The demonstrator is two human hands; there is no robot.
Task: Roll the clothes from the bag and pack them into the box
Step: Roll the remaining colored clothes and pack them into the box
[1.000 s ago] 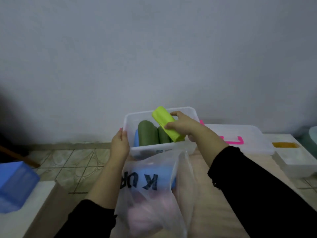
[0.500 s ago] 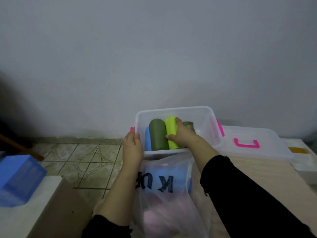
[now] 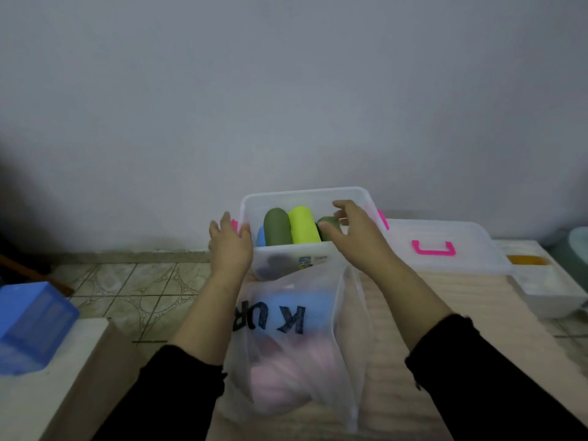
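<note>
A clear plastic box [image 3: 356, 194] stands at the far edge of the table. Inside it lie a blue roll [image 3: 261, 237], a dark green roll [image 3: 277, 226], a lime-green roll [image 3: 304, 225] and another dark green roll [image 3: 327, 225]. My left hand [image 3: 229, 246] rests against the box's left wall, thumb at the rim. My right hand [image 3: 353, 227] hovers over the box's right side, fingers spread, holding nothing. In front of the box stands a translucent bag [image 3: 302, 345] printed with black letters, holding blue and pink clothes.
The box's lid [image 3: 445, 237], with a pink handle, lies to the right. Beyond it is a white tray [image 3: 547, 284]. A blue plastic box [image 3: 28, 326] sits on a white ledge at the left, with tiled floor below.
My right hand put the lime-green roll into the box between the green rolls, let go and lifted off with fingers spread. My left hand stayed at the box's left wall.
</note>
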